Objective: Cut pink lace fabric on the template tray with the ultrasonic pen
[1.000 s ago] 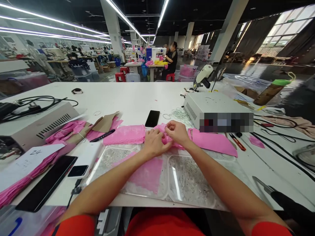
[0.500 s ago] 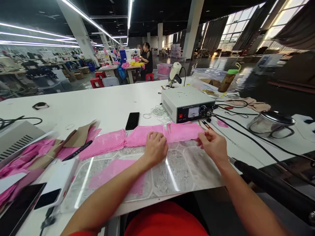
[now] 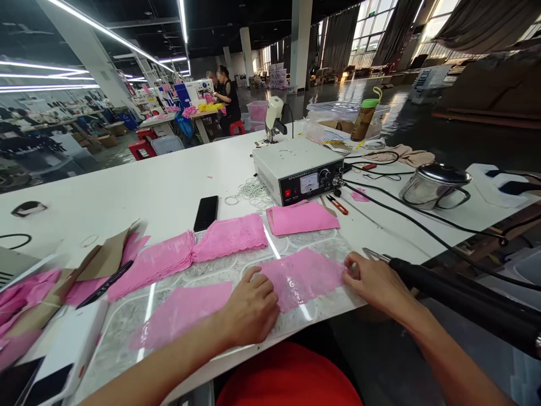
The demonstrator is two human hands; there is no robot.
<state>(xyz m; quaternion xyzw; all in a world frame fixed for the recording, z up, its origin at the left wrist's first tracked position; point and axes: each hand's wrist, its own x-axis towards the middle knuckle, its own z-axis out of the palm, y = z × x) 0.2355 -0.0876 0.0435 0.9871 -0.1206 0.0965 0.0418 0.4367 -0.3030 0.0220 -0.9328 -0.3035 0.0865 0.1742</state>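
A thin pink fabric piece lies flat on the clear plastic mat between my hands. My left hand is closed at its left edge with curled fingers. At the right corner, the thumb and fingers of my right hand pinch the fabric. Another pink piece lies to the left, partly behind my left forearm. Beyond the hands sit pink fabric stacks: one on the left, one with a scalloped edge in the middle, and a smoother one on the right.
A control box with a gauge stands behind the stacks, beside a black phone and tangled elastic loops. Orange-handled snips lie near it. A black handheld tool juts in from the right, its blade near my right hand. A lidded glass jug stands farther right.
Both hands have come back from the right-hand stack toward the table's front edge, and a pink fabric piece now lies between them. The camera view has turned to the right.
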